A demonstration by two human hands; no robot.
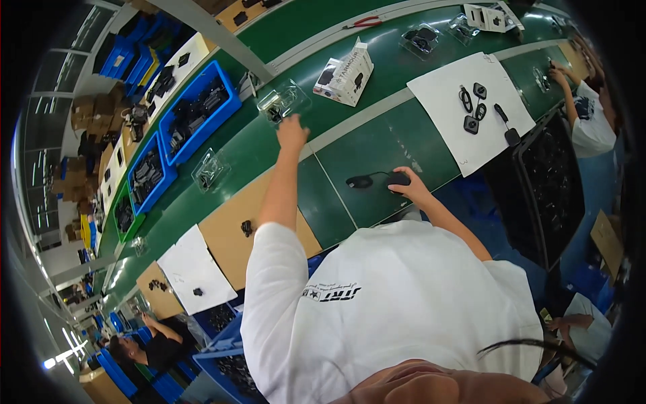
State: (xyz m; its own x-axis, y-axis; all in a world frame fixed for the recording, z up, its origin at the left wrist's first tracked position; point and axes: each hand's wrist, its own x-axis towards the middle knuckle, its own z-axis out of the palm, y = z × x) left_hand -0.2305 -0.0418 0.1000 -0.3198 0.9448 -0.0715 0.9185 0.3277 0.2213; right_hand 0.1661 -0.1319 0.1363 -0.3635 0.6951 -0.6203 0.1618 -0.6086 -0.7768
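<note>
Green surface [363,148] is spanning the view; on it, a white sheet [441,97] is apparently grouping black parts [472,124]. A clear tray [296,101] is lying at the left hand [292,132], whose grip I cannot tell. Nearer the body, the right hand [416,188] is clamping its grip on a black device [398,178], seemingly steadying it, cable [359,182] trailing leftward.

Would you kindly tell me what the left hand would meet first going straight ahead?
The left hand would likely meet the clear plastic tray just ahead first, though depth is unclear.
</note>
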